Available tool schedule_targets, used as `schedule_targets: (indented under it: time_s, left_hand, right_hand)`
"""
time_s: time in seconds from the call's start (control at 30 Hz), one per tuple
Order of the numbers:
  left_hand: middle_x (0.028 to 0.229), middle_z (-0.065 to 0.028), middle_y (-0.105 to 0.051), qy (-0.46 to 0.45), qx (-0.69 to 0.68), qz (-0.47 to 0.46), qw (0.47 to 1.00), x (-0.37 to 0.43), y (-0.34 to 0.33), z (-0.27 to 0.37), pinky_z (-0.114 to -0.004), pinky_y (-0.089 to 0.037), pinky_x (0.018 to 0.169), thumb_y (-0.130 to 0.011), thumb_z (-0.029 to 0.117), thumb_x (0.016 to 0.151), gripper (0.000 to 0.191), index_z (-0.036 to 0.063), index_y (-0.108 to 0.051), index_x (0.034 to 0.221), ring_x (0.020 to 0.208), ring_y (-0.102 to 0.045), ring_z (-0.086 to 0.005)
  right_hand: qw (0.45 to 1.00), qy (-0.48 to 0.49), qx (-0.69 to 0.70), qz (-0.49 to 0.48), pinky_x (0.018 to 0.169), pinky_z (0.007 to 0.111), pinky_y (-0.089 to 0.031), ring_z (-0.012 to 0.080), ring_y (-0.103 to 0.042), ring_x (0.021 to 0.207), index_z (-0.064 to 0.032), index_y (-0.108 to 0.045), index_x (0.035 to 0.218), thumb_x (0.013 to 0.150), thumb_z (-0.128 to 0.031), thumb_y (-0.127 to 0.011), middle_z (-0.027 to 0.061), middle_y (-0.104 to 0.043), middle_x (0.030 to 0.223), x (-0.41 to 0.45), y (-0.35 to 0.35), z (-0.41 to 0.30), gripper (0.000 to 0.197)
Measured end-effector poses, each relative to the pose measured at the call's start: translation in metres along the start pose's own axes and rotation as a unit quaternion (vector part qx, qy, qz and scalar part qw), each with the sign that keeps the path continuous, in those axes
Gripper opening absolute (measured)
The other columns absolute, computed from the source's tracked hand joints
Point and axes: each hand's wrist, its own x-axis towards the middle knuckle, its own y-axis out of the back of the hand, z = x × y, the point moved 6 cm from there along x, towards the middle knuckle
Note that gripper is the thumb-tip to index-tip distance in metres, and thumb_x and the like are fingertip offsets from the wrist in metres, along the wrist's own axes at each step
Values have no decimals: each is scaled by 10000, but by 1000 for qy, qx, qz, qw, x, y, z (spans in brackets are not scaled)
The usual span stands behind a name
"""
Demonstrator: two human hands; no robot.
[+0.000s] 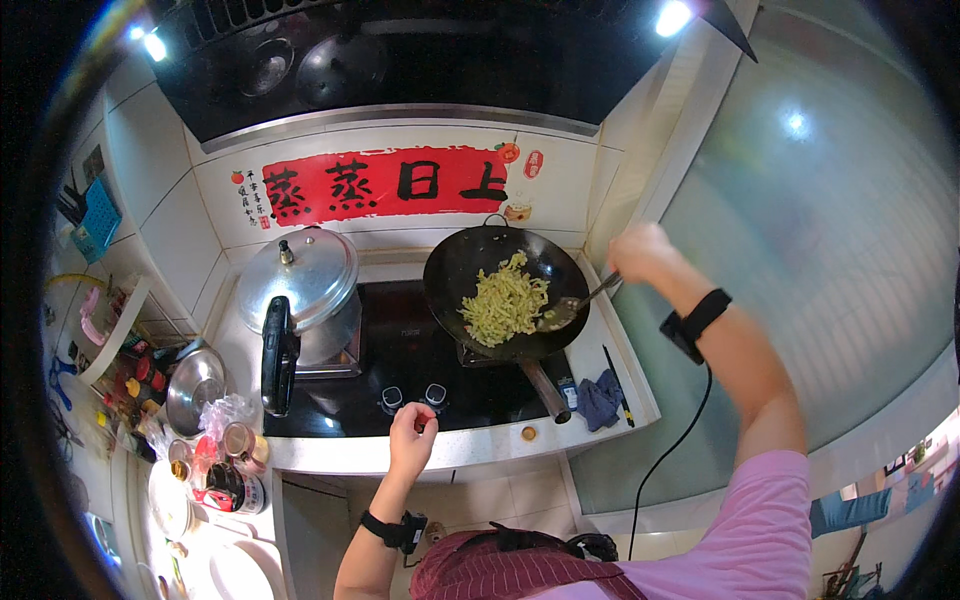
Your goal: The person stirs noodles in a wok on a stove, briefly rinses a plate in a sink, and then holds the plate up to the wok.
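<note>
My right hand [637, 253] grips the handle of a metal spatula [564, 311], whose blade rests in a dark wok [450, 274] at the right edge of the food. Chopped pale green vegetables [506, 300] lie heaped in the middle of the wok, on the right burner of a black gas cooktop [397, 322]. The wok's handle [545, 390] points towards me and to the right. My left hand [412, 439] is held at the front edge of the cooktop, near two control knobs [414, 396], fingers curled, and no object shows in it.
A pressure cooker [304, 285] stands on the left burner, its black handle towards me. A blue cloth [600, 400] and a thin black stick [619, 386] lie right of the cooktop. Jars [240, 442] and a metal bowl [195, 390] crowd the left counter. A range hood [405, 75] hangs above.
</note>
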Motion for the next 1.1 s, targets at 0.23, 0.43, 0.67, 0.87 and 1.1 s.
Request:
schedule_targets:
  time_s: [0.23, 0.43, 0.67, 0.87, 1.1]
  left_hand:
    - [691, -65, -505, 2, 13, -18, 1000, -2, 2, -2, -252, -411, 572, -569, -15, 688, 80, 19, -516, 738, 621, -491, -152]
    - [685, -62, -498, -3, -14, -8, 1000, -1, 1, -8, -252, -402, 548, -566, -16, 691, 76, 21, -516, 736, 608, -480, -147]
    - [696, -70, -501, 3, -8, -21, 1000, 7, -5, -3, -261, -410, 568, -562, -15, 688, 76, 19, -512, 734, 629, -496, -167]
    - [693, -67, -499, -2, -17, -19, 1000, 9, -4, -6, -264, -401, 568, -563, -7, 689, 74, 24, -511, 733, 631, -489, -173]
    - [693, -66, -495, 3, -7, -19, 1000, 7, -1, -4, -263, -400, 573, -564, -6, 687, 79, 22, -510, 737, 634, -485, -169]
  right_hand:
    - [987, -51, 42, 149, 557, 327, -474, 204, -609, 687, -132, -651, 725, 721, -114, -572, 64, -631, 729, 22, -42, -51, 81]
    - [953, 36, -53, 296, 570, 297, -466, 169, -607, 764, -181, -630, 732, 720, -150, -580, 38, -624, 755, -3, 25, -26, 61]
    - [990, 98, 67, -70, 616, 316, -461, 203, -598, 793, -219, -632, 973, 692, -256, -638, 37, -638, 836, -6, 28, 2, 283]
    - [919, 176, 351, 50, 550, 356, -446, 204, -566, 616, -124, -629, 952, 732, -252, -597, 94, -607, 699, 20, -50, -62, 257]
    - [755, -88, 644, -92, 525, 327, -438, 195, -545, 528, -50, -609, 965, 776, -258, -573, 102, -563, 613, 22, -64, -25, 283]
